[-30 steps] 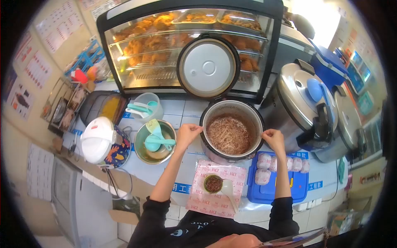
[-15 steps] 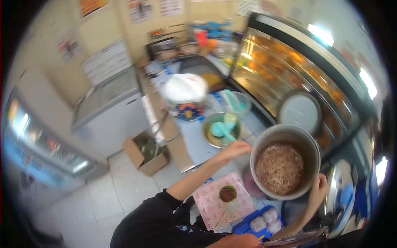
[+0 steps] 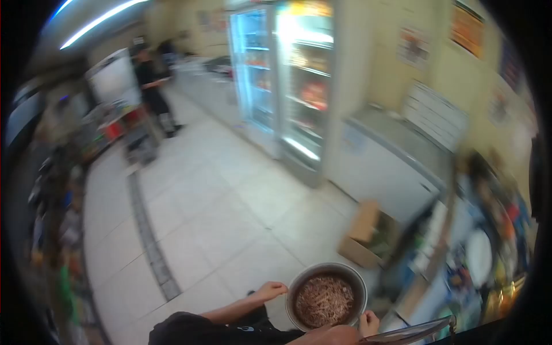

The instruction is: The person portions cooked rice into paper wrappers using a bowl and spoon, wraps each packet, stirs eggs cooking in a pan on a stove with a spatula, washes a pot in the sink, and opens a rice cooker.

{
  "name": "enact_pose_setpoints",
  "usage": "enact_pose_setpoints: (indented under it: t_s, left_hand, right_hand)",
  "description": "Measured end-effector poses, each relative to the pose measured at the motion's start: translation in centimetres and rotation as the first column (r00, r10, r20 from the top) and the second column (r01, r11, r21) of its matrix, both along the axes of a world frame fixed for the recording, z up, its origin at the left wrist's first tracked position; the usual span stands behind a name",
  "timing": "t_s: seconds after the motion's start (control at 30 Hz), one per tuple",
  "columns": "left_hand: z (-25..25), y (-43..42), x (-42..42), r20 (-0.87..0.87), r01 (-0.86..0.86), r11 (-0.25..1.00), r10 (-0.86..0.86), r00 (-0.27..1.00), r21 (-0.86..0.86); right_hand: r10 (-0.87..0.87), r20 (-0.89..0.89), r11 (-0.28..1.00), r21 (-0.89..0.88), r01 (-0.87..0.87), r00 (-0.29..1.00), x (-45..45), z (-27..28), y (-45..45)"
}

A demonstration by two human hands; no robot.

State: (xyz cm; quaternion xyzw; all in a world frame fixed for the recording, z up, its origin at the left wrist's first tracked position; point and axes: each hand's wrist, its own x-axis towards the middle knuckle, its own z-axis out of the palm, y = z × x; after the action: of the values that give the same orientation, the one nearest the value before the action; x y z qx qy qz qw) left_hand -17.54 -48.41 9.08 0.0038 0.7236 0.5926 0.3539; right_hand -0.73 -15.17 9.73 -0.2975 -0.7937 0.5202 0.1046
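A deep metal pot (image 3: 359, 282) is at the bottom of the view, off the counter and over the floor. Brown, grainy or shredded food (image 3: 323, 301) lies inside it; its exact kind cannot be made out. On the pot's left side, my left hand (image 3: 271, 291) is closed at the rim, where a handle seems to be. At the lower right side of the same pot, my right hand (image 3: 369, 324) grips it with bent fingers. The pot looks roughly level.
An open cardboard box (image 3: 368, 236) sits on the floor near the counter (image 3: 428, 287) at right. Behind it stand a chest freezer (image 3: 385, 152) and lit glass-door fridges (image 3: 305, 86). A floor drain strip (image 3: 150, 236) runs at left. Another person (image 3: 152, 86) stands farther back.
My view has swung left from the counter and food display toward the open floor. The pot, lifted in both hands, has moved away from the counter with me.
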Motion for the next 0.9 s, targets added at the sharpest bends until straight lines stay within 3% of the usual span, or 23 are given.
enact_pose_setpoints:
  t_s: [0.03,0.07,0.1,0.13,0.23,0.37,0.5,0.6,0.67,0.77,0.83,0.9]
  left_hand:
    - [0.2,-4.1,-0.9,-0.009,-0.079,0.994,0.079,0.997,-0.075]
    - [0.5,-8.0,-2.0,-0.02,-0.148,0.978,0.147,0.989,-0.148]
    - [0.9,-11.6,-2.5,-0.046,-0.236,0.966,0.232,0.972,-0.104]
    - [0.6,-14.3,-3.0,-0.078,-0.317,0.944,0.311,0.947,-0.093]
    - [-1.5,-22.4,-5.1,-0.07,-0.483,0.869,0.478,0.876,-0.111]
    - [-0.8,-31.1,-10.7,-0.024,-0.677,0.727,0.679,0.733,-0.118]
    - [-3.4,-38.5,-18.2,0.012,-0.783,0.622,0.783,0.622,-0.031]
    - [-5.5,-45.4,-26.4,-0.015,-0.853,0.521,0.853,0.522,-0.039]
    - [-6.3,-50.3,-31.6,-0.081,-0.889,0.454,0.886,0.457,-0.06]
    - [-2.1,-58.5,-39.8,-0.116,-0.93,0.326,0.931,0.347,-0.168]
    - [-0.9,-64.7,-44.5,-0.11,-0.949,0.299,0.944,0.31,-0.104]
    - [-0.3,-70.2,-48.7,-0.071,-0.989,0.146,0.987,0.146,-0.011]
  right_hand:
    - [0.127,0.049,0.99,-0.064,-0.124,0.991,-3.9,-2.9,-1.3]
    - [0.216,0.129,0.974,0.035,-0.222,0.968,-7.9,-2.8,-4.4]
    - [0.278,0.196,0.94,0.147,-0.309,0.94,-12.1,-2.3,-7.6]
    - [0.316,0.172,0.935,0.112,-0.337,0.933,-15.8,-4.7,-9.0]
    - [0.468,0.163,0.847,0.199,-0.494,0.868,-26.2,0.5,-20.7]
    - [0.577,0.179,0.77,0.206,-0.604,0.797,-39.4,3.4,-33.9]
    - [0.642,0.216,0.697,0.235,-0.677,0.736,-52.2,1.8,-44.1]
    - [0.697,0.249,0.659,0.146,-0.738,0.672,-63.5,0.2,-53.0]
    - [0.81,0.151,0.529,0.228,-0.817,0.567,-70.6,-1.3,-58.8]
    - [0.908,0.113,0.376,0.209,-0.903,0.404,-81.5,0.8,-69.7]
    - [0.947,0.121,0.26,0.249,-0.933,0.297,-88.4,3.0,-77.9]
    - [0.976,0.099,0.161,0.256,-0.953,0.192,-94.5,5.7,-86.7]
